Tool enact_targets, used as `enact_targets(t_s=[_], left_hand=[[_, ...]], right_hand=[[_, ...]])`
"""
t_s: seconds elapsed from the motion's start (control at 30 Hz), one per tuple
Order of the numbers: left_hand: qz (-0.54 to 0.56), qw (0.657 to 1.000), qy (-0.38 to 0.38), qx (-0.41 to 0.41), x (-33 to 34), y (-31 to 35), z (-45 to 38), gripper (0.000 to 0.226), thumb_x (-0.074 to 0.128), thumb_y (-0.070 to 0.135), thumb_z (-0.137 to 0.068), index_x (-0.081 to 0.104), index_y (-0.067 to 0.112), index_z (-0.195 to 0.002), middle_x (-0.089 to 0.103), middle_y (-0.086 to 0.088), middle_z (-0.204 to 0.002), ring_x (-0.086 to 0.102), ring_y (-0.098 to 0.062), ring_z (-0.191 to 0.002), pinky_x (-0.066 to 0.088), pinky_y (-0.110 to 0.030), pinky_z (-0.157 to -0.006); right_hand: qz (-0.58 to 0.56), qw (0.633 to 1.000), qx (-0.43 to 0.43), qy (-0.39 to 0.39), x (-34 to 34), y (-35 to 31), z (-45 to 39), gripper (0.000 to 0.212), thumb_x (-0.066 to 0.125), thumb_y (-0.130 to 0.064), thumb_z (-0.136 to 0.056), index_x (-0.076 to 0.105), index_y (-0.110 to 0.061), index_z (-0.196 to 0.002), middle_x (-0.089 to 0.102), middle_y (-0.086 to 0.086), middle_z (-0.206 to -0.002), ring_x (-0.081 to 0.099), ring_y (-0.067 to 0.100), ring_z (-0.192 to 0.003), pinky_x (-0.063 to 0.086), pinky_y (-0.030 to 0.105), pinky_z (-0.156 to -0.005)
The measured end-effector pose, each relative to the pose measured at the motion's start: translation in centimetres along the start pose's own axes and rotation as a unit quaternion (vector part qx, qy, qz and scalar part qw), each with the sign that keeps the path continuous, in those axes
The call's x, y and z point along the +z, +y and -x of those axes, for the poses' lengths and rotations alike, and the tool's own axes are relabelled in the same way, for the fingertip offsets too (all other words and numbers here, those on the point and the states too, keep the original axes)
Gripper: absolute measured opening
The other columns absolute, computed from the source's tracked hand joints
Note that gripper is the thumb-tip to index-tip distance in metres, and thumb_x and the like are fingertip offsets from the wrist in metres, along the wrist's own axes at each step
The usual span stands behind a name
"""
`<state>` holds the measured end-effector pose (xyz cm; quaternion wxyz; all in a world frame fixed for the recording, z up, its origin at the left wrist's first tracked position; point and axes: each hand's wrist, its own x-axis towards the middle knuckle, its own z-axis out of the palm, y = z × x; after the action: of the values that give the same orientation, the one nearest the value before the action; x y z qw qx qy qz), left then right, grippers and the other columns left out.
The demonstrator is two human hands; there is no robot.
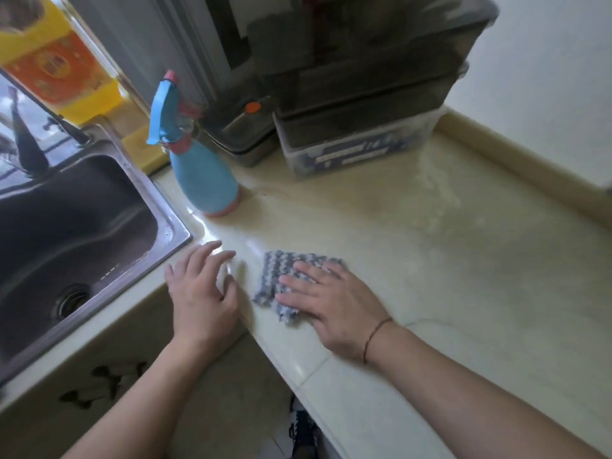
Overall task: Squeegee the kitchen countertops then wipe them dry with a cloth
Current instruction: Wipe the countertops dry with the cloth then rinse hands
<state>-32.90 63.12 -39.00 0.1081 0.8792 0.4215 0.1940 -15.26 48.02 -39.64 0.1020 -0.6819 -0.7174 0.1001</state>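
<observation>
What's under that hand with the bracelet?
A folded blue-and-white striped cloth lies under the right hand, flat on the cream countertop. The fingers press on it. The cloth's part beneath the palm is hidden.

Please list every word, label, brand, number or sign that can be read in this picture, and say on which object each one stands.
No text here can be read.
Yellow and orange package by the sink: printed design, too blurred to read.
Clear storage box at the back of the countertop: blue and white lettering, too blurred to read.
Blue spray bottle: no label visible.
</observation>
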Motion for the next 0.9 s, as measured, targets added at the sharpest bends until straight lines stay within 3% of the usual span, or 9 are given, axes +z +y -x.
enact_targets(t_s=[0.1, 0.2, 0.3, 0.4, 0.57, 0.63, 0.7, 0.8, 0.9], left_hand=[[0.007, 0.998, -0.004, 0.062, 0.8, 3.2, 0.6, 0.030, 0.054, 0.026, -0.078, 0.070, 0.018, -0.101, 0.062, -0.002, -0.121, 0.051, -0.031, -0.118, 0.033, -0.057, -0.096], [0.017, 0.997, -0.025, 0.078, 1.7, 6.6, 1.5, 0.031, 0.051, 0.031, -0.080, 0.070, 0.020, -0.101, 0.063, 0.000, -0.120, 0.052, -0.030, -0.120, 0.031, -0.061, -0.100], [0.013, 0.996, -0.051, 0.069, 2.5, 9.5, 3.4, 0.031, 0.051, 0.034, -0.082, 0.069, 0.022, -0.104, 0.060, 0.003, -0.123, 0.047, -0.027, -0.123, 0.023, -0.059, -0.108], [-0.022, 0.998, -0.052, 0.033, 2.6, 10.7, 5.2, 0.034, 0.050, 0.037, -0.085, 0.066, 0.023, -0.111, 0.056, 0.001, -0.130, 0.046, -0.027, -0.124, 0.024, -0.052, -0.108], [0.025, 0.990, 0.019, -0.140, 1.3, 9.5, 7.6, 0.033, 0.052, 0.011, -0.091, 0.061, 0.007, -0.123, 0.046, -0.013, -0.139, 0.039, -0.032, -0.129, 0.025, -0.041, -0.114], [0.037, 0.988, 0.010, -0.147, 1.2, 9.1, 8.7, 0.038, 0.052, 0.006, -0.088, 0.058, 0.003, -0.125, 0.044, -0.018, -0.138, 0.038, -0.034, -0.128, 0.024, -0.039, -0.112], [0.046, 0.987, -0.007, -0.155, 1.2, 9.0, 9.5, 0.041, 0.051, 0.005, -0.084, 0.058, 0.003, -0.125, 0.047, -0.018, -0.136, 0.038, -0.033, -0.128, 0.027, -0.045, -0.113], [0.064, 0.988, -0.006, -0.142, 0.9, 8.7, 9.9, 0.042, 0.048, 0.015, -0.081, 0.062, 0.005, -0.119, 0.052, -0.015, -0.133, 0.041, -0.030, -0.125, 0.031, -0.047, -0.110], [0.069, 0.993, -0.004, -0.096, 1.1, 8.1, 9.6, 0.042, 0.050, 0.018, -0.081, 0.062, 0.007, -0.119, 0.053, -0.012, -0.131, 0.040, -0.026, -0.124, 0.033, -0.048, -0.108]], right_hand=[[0.007, 0.984, 0.175, 0.044, -2.3, 9.5, 5.4, 0.049, 0.031, -0.044, -0.091, 0.054, -0.034, -0.134, 0.048, -0.008, -0.145, 0.040, 0.021, -0.138, 0.024, 0.040, -0.108], [0.021, 0.920, 0.388, 0.055, -6.4, 20.7, 13.9, 0.055, 0.027, -0.051, -0.094, 0.043, -0.033, -0.143, 0.035, -0.006, -0.154, 0.026, 0.020, -0.144, 0.022, 0.044, -0.117], [-0.012, 0.906, 0.420, 0.047, -7.6, 24.7, 17.2, 0.048, 0.034, -0.044, -0.100, 0.038, -0.032, -0.146, 0.026, -0.007, -0.158, 0.017, 0.018, -0.147, 0.017, 0.044, -0.119], [0.023, 0.902, 0.429, 0.043, -6.9, 21.0, 15.1, 0.047, 0.030, -0.046, -0.099, 0.035, -0.040, -0.145, 0.020, -0.009, -0.159, 0.014, 0.021, -0.148, 0.009, 0.044, -0.118], [-0.026, 0.981, 0.193, 0.001, -3.1, 5.7, 11.2, 0.049, 0.032, -0.033, -0.101, 0.026, -0.036, -0.149, 0.019, -0.012, -0.159, 0.011, 0.017, -0.148, 0.006, 0.044, -0.115], [-0.057, 0.993, 0.097, -0.034, -1.1, -2.2, 9.4, 0.053, 0.036, -0.030, -0.098, 0.025, -0.030, -0.150, 0.021, -0.009, -0.159, 0.010, 0.018, -0.148, 0.004, 0.046, -0.116], [-0.041, 0.995, 0.070, -0.063, 0.2, -6.6, 8.5, 0.055, 0.036, -0.031, -0.098, 0.023, -0.025, -0.151, 0.018, -0.007, -0.160, 0.006, 0.019, -0.148, 0.000, 0.047, -0.117], [-0.021, 0.998, 0.025, -0.051, 1.1, -6.0, 8.9, 0.058, 0.043, -0.029, -0.093, 0.028, -0.025, -0.150, 0.022, -0.005, -0.159, 0.010, 0.020, -0.148, 0.004, 0.047, -0.117], [0.000, 0.996, -0.089, -0.018, 0.7, -1.9, 9.2, 0.055, 0.060, -0.030, -0.079, 0.054, -0.034, -0.134, 0.051, -0.010, -0.143, 0.044, 0.016, -0.135, 0.025, 0.041, -0.109]])
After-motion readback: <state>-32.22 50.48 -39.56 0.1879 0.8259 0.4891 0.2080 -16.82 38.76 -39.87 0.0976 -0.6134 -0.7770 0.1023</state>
